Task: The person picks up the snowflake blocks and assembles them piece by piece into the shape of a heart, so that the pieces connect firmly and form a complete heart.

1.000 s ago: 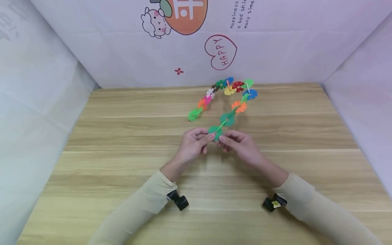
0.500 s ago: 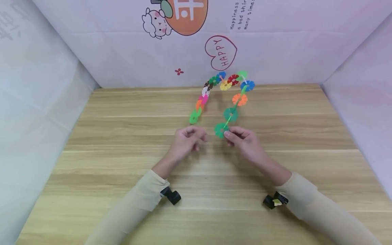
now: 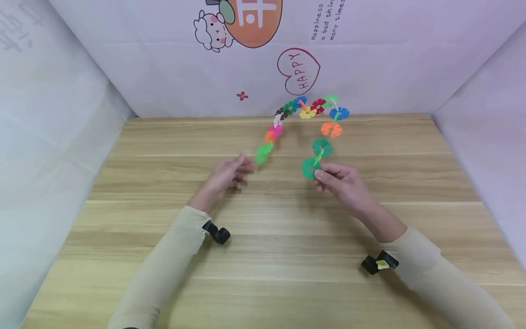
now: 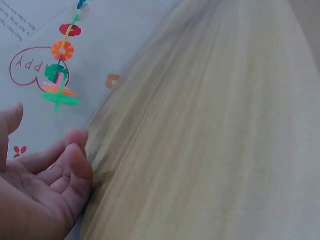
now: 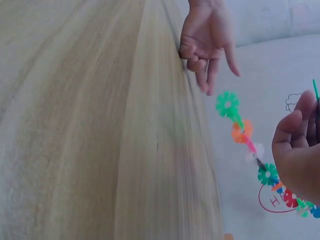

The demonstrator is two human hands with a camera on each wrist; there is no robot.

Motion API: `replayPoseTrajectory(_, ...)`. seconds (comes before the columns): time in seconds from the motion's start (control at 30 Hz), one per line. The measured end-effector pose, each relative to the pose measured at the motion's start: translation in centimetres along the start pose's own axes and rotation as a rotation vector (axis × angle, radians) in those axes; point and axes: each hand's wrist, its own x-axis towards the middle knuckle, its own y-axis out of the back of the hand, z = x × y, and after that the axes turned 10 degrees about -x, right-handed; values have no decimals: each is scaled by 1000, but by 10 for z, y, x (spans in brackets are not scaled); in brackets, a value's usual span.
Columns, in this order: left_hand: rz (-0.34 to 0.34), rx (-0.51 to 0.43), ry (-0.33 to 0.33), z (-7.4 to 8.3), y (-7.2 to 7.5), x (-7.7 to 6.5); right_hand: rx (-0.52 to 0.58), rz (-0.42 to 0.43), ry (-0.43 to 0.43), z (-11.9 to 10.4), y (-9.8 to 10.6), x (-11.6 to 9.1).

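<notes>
A chain of colourful notched plastic discs (image 3: 318,106) arches over the back of the table in the head view. My right hand (image 3: 343,185) pinches the green disc (image 3: 310,168) at its near right end between thumb and fingers. The other end, a light green disc (image 3: 261,154), hangs free just beyond my left hand (image 3: 230,172). That hand holds nothing; its fingers are loosely bent with the thumb apart, as the left wrist view shows of the left hand (image 4: 47,185). In the right wrist view the light green end disc (image 5: 228,104) is close to the left fingertips.
The wood-grain table (image 3: 263,274) reaches back to a white printed backdrop (image 3: 185,77), with white side walls left and right. A black camera (image 3: 218,232) is strapped to the left sleeve, another black camera (image 3: 379,262) to the right one.
My left hand has let go of the green end disc and moved left and forward, towards the chain's free end. My right hand has shifted right and slightly forward, carrying its end along.
</notes>
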Motion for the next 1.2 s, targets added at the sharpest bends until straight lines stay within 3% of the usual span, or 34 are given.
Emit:
replayPoseTrajectory(0.17, -121, 14, 29, 5, 0, 6, 61, -97, 52, -1, 5, -1)
replayPoseTrajectory(0.33, -207, 31, 19, 12, -1, 1, 63, -177, 89, -1, 9, 0)
replayPoseTrajectory(0.7, -345, 36, -5, 15, -6, -16, -189, -177, 74, 0, 8, -1)
replayPoseTrajectory(0.83, -358, 52, -29, 11, -10, -21, -265, -164, 57, 2, 4, -2)
replayPoseTrajectory(1.0, -308, 56, -72, 8, -21, -28, -311, -156, 38, 6, -2, -2)
replayPoseTrajectory(1.2, -272, 27, -168, 9, -32, -36, -310, -174, 49, 11, -8, 0)
